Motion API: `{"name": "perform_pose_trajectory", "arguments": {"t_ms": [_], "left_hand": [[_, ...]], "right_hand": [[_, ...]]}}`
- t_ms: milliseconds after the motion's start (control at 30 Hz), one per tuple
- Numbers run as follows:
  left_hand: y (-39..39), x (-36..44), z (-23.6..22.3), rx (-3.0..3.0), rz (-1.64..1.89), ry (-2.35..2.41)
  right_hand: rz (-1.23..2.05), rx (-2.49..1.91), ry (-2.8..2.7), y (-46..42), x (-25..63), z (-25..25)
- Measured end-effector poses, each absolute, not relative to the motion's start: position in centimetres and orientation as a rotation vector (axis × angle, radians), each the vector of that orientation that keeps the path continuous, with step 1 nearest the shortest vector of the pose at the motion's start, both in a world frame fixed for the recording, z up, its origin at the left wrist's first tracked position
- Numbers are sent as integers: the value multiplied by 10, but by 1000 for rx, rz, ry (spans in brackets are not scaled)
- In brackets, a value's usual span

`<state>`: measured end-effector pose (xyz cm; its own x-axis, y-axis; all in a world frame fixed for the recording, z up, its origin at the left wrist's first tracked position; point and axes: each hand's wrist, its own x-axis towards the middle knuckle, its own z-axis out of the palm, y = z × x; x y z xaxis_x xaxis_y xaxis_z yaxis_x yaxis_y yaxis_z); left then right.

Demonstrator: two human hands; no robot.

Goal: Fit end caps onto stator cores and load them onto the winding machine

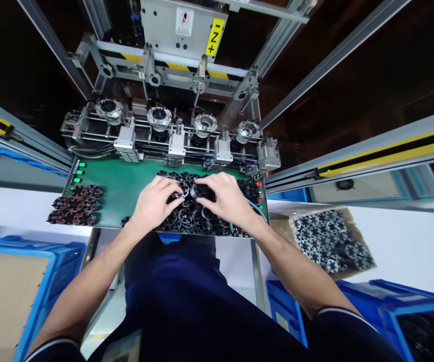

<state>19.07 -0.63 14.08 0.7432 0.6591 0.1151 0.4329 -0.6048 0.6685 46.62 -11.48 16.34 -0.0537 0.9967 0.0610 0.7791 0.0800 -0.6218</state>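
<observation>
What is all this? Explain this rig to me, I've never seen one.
This one view comes from a camera on the person's head, looking forward and down. Ahead stands a machine: four round metal fixtures in a row, with pneumatic cylinders before them, inside an aluminium frame. Below lies a green work surface. Both bare hands are over a heap of black round parts: the left hand touches them, and the right hand cups one. Whether either grips is hard to tell. Red-wound round parts lie at the surface's left. To the right, a cardboard box holds black-and-silver discs, with blue crates nearby.
</observation>
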Motion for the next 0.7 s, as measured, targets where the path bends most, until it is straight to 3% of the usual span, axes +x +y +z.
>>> {"name": "perform_pose_trajectory", "arguments": {"t_ms": [133, 233, 467, 700], "left_hand": [[29, 202, 174, 2110, 786, 939], [76, 228, 183, 2158, 899, 972], [134, 275, 145, 2157, 760, 1113], [121, 270, 149, 2079, 737, 1097]], "right_hand": [[244, -1806, -1664, -102, 516, 202], [70, -1845, -1518, -74, 553, 200], [267, -1921, -1473, -33, 585, 146], [345, -1915, -1420, -42, 587, 145]]}}
